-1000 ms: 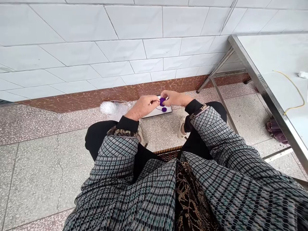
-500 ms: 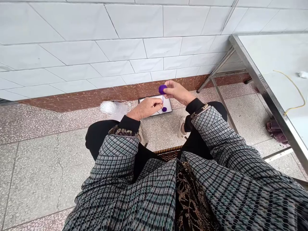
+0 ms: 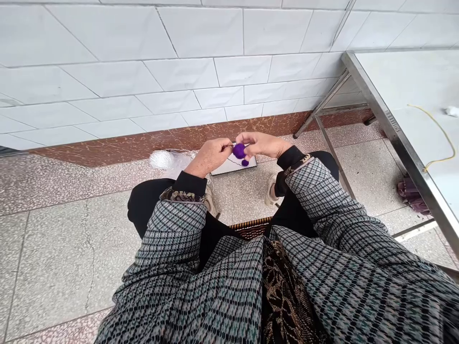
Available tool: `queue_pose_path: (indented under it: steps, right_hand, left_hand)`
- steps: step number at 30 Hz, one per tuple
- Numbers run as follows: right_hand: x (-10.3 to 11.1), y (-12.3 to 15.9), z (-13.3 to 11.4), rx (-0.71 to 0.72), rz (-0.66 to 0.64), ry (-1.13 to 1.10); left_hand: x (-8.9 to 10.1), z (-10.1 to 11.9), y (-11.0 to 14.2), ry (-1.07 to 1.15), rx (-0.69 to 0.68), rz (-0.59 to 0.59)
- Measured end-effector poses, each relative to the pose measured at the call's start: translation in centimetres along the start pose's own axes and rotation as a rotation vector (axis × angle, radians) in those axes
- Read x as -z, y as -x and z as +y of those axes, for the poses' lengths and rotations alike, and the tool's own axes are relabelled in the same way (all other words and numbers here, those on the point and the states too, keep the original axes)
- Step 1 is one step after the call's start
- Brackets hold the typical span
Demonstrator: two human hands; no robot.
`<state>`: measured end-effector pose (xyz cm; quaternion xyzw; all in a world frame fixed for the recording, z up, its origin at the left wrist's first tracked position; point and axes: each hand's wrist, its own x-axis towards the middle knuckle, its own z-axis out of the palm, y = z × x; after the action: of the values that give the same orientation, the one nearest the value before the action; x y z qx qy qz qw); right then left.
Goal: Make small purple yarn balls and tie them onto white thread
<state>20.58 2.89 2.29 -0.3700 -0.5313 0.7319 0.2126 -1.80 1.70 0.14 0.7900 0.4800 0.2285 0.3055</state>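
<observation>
My right hand (image 3: 258, 145) has its fingers closed around a ball of purple yarn (image 3: 238, 151). Close on its left, my left hand (image 3: 211, 155) pinches a thin dark strand that leads to the ball. Below both hands is a white tray (image 3: 224, 167) with a dark edge, lying on the floor. On it sits a smaller purple piece (image 3: 245, 163), its exact kind too small to make out. A dark strand of yarn runs across the tray toward that piece. Part of the tray is hidden behind my hands.
A bundle of white yarn (image 3: 161, 160) lies on clear plastic (image 3: 178, 165) left of the tray. The tiled wall (image 3: 229, 71) rises just beyond. To the right stands a metal-framed table (image 3: 398, 129) with a yellow cord (image 3: 442, 134) on it. A folded purple item (image 3: 412, 195) is beneath.
My right hand lifted the purple ball up and away from my left hand, then brought it back down beside it. My left hand dipped slightly and came back up. The smaller purple piece stayed put.
</observation>
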Motion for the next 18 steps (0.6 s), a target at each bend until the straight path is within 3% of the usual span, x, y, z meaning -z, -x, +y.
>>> queue_pose_path:
  steps: [5,9,14,18]
  right_hand:
    - [0.5,-0.5,-0.3,0.169,0.289,-0.262]
    - [0.5,-1.4,0.6,0.068,0.436,-0.107]
    - [-0.7,-1.2,0.8,-0.093,0.320,0.222]
    - [-1.1,-0.4,0.1,-0.125,0.148,0.186]
  left_hand:
    - [-0.9,0.8,0.1,0.063,-0.076,-0.200]
    - [-1.0,1.5,0.4,0.107,-0.131,-0.272]
    - [-0.1,1.3,0.5,0.089,-0.080,-0.112]
    - [0.4,0.6,0.3,0.058,-0.015,0.033]
